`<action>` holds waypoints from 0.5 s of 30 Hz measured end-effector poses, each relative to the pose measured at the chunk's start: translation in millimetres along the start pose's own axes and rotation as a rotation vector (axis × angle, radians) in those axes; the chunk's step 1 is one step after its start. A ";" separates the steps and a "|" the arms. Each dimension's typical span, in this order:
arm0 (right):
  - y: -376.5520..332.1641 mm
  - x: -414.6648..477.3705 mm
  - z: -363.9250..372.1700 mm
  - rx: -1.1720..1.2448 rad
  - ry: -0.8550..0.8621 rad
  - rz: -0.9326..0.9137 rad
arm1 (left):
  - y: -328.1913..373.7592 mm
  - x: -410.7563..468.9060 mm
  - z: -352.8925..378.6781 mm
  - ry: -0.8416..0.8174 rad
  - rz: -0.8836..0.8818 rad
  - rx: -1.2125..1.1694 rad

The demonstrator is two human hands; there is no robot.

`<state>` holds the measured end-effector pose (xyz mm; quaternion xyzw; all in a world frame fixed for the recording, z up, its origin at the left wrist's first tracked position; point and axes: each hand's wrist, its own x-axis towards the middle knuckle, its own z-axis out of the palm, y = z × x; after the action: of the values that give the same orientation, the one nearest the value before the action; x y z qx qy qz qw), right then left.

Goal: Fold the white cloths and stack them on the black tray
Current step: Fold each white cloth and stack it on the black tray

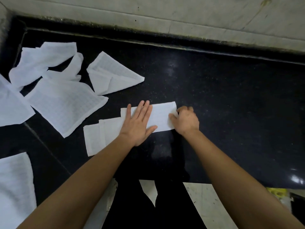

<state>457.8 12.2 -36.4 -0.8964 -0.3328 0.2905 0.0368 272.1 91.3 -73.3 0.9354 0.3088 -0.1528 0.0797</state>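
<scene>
The left hand (138, 123) lay flat, fingers straight and close together, pressing down on the middle of the folded strip (162, 115). The right hand (187, 121) was at the strip's right end with fingers curled. It appeared to pinch that end between thumb and fingertips, though the knuckles partly hid the contact.

The folded strip, a white cloth doubled into a narrow band, lay on the black worktop (231, 104) directly ahead of the person. Its long axis ran left to right, with the left end somewhat nearer the person than the right end. The left hand sat a little right of the strip's midpoint, and the right hand was the one at a free end. Judgement: the coming fold would carry the right end leftward over the line held by the left hand, so the move turned on the strip's crosswise lie.

Just left of the strip lay a flat open cloth (66, 106). Beyond the strip and to its left was a triangular folded cloth (112, 75), and farther left again a crumpled cloth (44, 61). Well left of the strip, a cloth at the frame edge (9, 106) and a nearer cloth (14, 184) were cut off by the frame.

No tray distinct from the worktop could be identified, and no stack was seen. The task was judged to be at an early stage.
</scene>
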 end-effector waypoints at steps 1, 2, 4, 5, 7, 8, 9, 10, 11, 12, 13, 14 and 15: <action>-2.2 3.7 -2.7 0.025 -0.044 0.025 | 1.0 0.5 2.7 -0.023 -0.009 -0.006; -4.0 6.9 -5.9 0.043 -0.086 0.041 | 1.6 0.6 5.2 -0.026 -0.018 -0.013; -4.7 11.9 -12.0 0.073 -0.147 0.054 | 1.3 0.9 8.7 -0.016 -0.029 -0.019; -3.6 13.6 -14.4 0.112 -0.169 0.063 | 1.0 1.2 8.9 -0.016 -0.031 -0.021; 0.7 15.6 -17.1 0.304 -0.223 0.112 | 1.1 0.3 8.5 -0.025 -0.032 -0.022; 2.4 15.6 -18.1 0.454 -0.258 0.153 | 1.4 0.3 8.3 -0.028 -0.034 -0.019; 3.8 15.1 -18.7 0.605 -0.289 0.204 | 1.9 0.3 7.9 -0.029 -0.039 -0.019; 5.1 14.1 -19.9 0.720 -0.304 0.253 | 2.6 0.8 7.1 -0.031 -0.043 -0.020; 6.9 13.5 -20.2 0.784 -0.306 0.286 | 2.9 1.2 5.8 -0.036 -0.048 -0.023; 9.4 13.2 -20.0 0.805 -0.304 0.299 | 3.5 1.8 4.6 -0.040 -0.053 -0.023; 12.5 13.2 -19.5 0.810 -0.307 0.301 | 4.4 2.2 3.8 -0.042 -0.055 -0.026; 16.3 12.5 -19.2 0.811 -0.309 0.301 | 6.8 1.9 3.3 -0.044 -0.052 -0.032; 20.1 10.8 -19.4 0.823 -0.306 0.302 | 10.3 1.0 3.0 -0.046 -0.041 -0.034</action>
<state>486.5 5.8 -31.0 -0.7924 -0.0572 0.5296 0.2973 278.4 82.9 -75.9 0.9236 0.3286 -0.1706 0.0995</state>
